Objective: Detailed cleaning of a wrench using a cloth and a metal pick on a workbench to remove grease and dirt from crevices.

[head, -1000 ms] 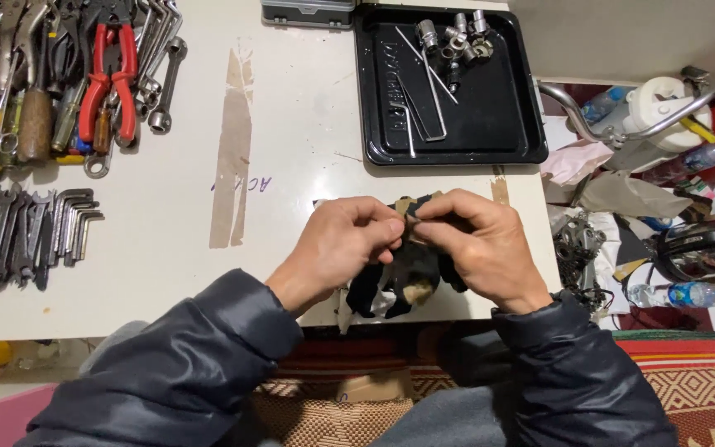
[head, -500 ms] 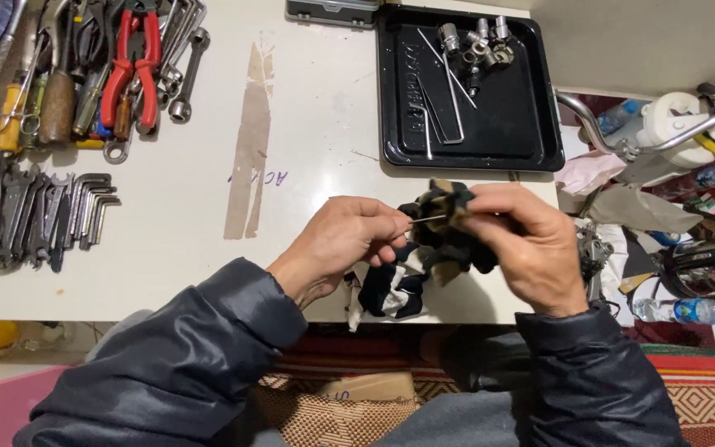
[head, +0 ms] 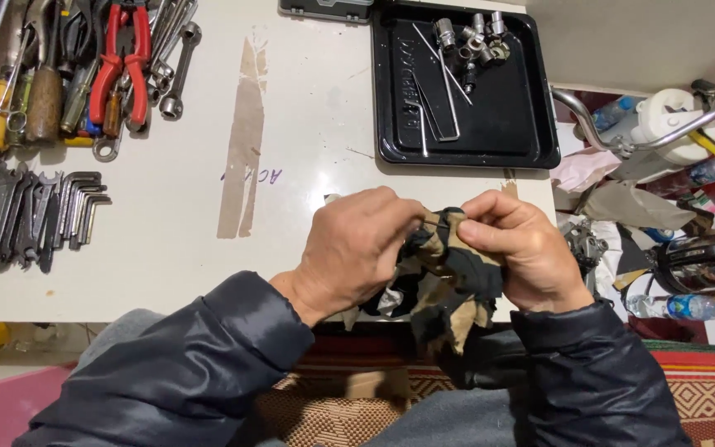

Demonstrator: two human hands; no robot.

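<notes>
- White and scuffed, the workbench (head: 208, 265) is filling most of the view, with a strip of brown tape (head: 243, 141) running down its middle.
- Both hands are meeting over the bench's near edge, just below the black tray (head: 539, 124), forearms in dark padded sleeves angling in from either side.
- The left hand (head: 357, 248) is curling palm-down, its fingertips pinching together on a thin dark pin or wire (head: 434, 222); how far that piece reaches is hard to tell.
- The right hand (head: 519, 252) is gripping a dirty black and tan rag (head: 448, 290), thumb and forefinger closing tight on its upper fold, touching the left fingertips.
- The rag is hanging down past the bench edge, between the two wrists.
- Sockets and thin rods are lying inside the tray.
- Red-handled pliers (head: 122, 62) and wrenches are lying well left of the tray, with hex keys (head: 76, 207) below them.
</notes>
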